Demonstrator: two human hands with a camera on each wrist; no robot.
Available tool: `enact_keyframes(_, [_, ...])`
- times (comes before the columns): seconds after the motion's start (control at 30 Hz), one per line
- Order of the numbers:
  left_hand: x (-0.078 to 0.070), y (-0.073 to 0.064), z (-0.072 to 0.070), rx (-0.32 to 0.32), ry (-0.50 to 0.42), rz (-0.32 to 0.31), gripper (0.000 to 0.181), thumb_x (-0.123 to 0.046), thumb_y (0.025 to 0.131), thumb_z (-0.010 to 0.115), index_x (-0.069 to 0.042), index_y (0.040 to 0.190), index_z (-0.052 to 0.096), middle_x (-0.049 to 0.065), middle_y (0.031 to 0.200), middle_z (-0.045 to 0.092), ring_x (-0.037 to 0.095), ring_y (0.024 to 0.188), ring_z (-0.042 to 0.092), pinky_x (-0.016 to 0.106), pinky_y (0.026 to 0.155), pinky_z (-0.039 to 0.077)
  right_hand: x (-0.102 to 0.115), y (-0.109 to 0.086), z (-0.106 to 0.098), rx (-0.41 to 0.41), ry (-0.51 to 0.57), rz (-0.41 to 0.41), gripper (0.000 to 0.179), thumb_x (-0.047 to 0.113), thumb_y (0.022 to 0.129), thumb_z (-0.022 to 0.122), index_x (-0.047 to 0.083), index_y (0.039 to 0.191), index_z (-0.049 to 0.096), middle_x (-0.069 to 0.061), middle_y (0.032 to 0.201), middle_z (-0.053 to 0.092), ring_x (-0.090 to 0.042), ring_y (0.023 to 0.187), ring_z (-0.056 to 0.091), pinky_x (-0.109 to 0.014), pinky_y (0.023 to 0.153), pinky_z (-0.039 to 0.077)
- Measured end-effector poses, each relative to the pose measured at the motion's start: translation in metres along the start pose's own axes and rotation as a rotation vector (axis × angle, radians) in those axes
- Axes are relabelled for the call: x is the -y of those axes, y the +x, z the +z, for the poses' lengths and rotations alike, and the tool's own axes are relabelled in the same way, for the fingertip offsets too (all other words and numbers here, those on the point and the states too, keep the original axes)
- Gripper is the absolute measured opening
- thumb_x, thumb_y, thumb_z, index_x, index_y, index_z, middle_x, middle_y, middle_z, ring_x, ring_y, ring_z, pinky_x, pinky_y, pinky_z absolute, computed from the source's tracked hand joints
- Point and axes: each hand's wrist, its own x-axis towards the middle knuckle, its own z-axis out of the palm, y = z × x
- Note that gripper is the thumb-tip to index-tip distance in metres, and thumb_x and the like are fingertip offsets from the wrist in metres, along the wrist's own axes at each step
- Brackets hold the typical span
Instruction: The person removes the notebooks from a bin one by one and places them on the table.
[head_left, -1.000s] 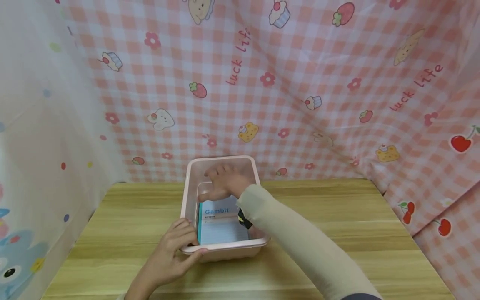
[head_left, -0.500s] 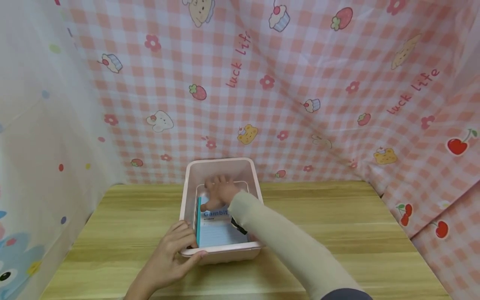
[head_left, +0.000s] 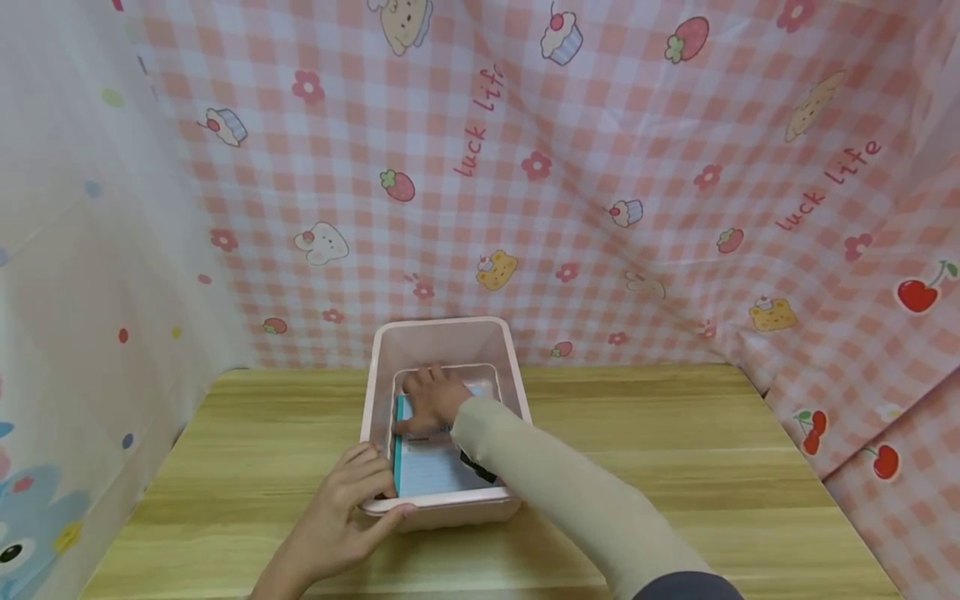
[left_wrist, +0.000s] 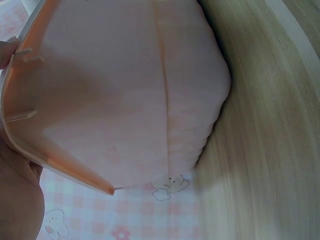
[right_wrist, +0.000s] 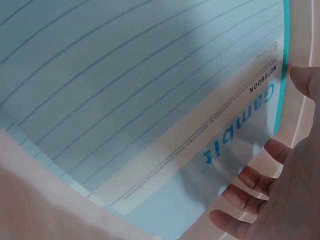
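A pale pink plastic bin (head_left: 517,375) stands on the wooden table. Its front-left corner is gripped by my left hand (head_left: 341,508), fingers over the rim and thumb outside below it. Inside the bin lies a light blue "Gambit" notebook (head_left: 431,471) with a teal spine. My right hand (head_left: 433,402) reaches down into the bin over the notebook's far part. In the right wrist view its spread fingertips lie at the notebook's far edge, with the thumb beside the spine. The left wrist view shows the bin's outer wall (left_wrist: 110,90) close up.
The wooden table (head_left: 645,450) extends to both sides of the bin. A pink checked curtain (head_left: 585,125) hangs right behind the bin's far rim, and a white patterned curtain (head_left: 67,250) hangs at the left.
My right hand has moved lower into the bin and slightly left, onto the far part of the notebook. My left hand keeps its grip on the rim.
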Motion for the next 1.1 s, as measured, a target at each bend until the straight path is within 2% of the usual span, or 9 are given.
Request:
enact_keyframes(0.13, [0.000,0.000,0.001,-0.006,0.000,0.007,0.029,-0.023,0.083,0.084,-0.028,0.078,0.057,-0.018,0.077,0.054,0.004,0.085,0.047,0.026,0.094,0.035,0.001,0.000,0.003,-0.002,0.016,0.002,0.066,0.076,0.090,0.051,0.026,0.134,0.046,-0.001,0.147,0.046,-0.020,0.137,0.042,-0.040,0.110,0.043])
enact_keyframes(0.3, [0.000,-0.001,0.001,-0.008,0.006,0.008,0.028,-0.025,0.084,0.084,-0.028,0.078,0.056,-0.019,0.077,0.053,0.003,0.085,0.046,0.026,0.095,0.035,0.001,0.000,0.005,-0.012,0.020,0.008,0.072,0.075,0.089,0.052,0.021,0.136,0.045,-0.003,0.143,0.049,-0.020,0.132,0.046,-0.037,0.105,0.047])
enact_keyframes(0.43, [0.000,0.000,0.001,-0.008,0.007,0.013,0.028,-0.025,0.084,0.083,-0.028,0.078,0.056,-0.019,0.077,0.052,0.003,0.084,0.045,0.025,0.094,0.034,0.001,-0.001,0.002,-0.011,0.026,0.014,0.080,0.076,0.090,0.050,0.017,0.143,0.040,-0.005,0.149,0.045,-0.022,0.138,0.044,-0.036,0.110,0.045])
enact_keyframes(0.6, [0.001,0.000,0.001,-0.014,0.005,0.020,0.028,-0.025,0.084,0.083,-0.027,0.077,0.056,-0.019,0.077,0.052,0.004,0.084,0.046,0.026,0.095,0.034,0.001,0.002,-0.002,-0.028,0.104,0.008,0.084,0.076,0.088,0.053,0.021,0.148,0.034,-0.007,0.157,0.040,-0.024,0.144,0.041,-0.039,0.113,0.043])
enact_keyframes(0.9, [0.001,0.001,0.001,-0.008,0.014,0.008,0.027,-0.025,0.085,0.082,-0.028,0.078,0.056,-0.019,0.077,0.053,0.003,0.084,0.046,0.027,0.096,0.035,0.000,0.003,-0.006,-0.032,0.104,-0.003,0.080,0.079,0.087,0.052,0.027,0.145,0.034,-0.002,0.147,0.052,-0.026,0.134,0.053,-0.043,0.109,0.045])
enact_keyframes(1.1, [0.002,0.001,0.002,-0.010,0.025,0.014,0.027,-0.027,0.086,0.081,-0.028,0.078,0.056,-0.019,0.077,0.053,0.004,0.085,0.047,0.027,0.097,0.035,0.000,0.004,-0.005,-0.031,0.139,-0.001,0.082,0.076,0.088,0.052,0.025,0.151,0.037,-0.003,0.155,0.047,-0.028,0.143,0.045,-0.052,0.115,0.038])
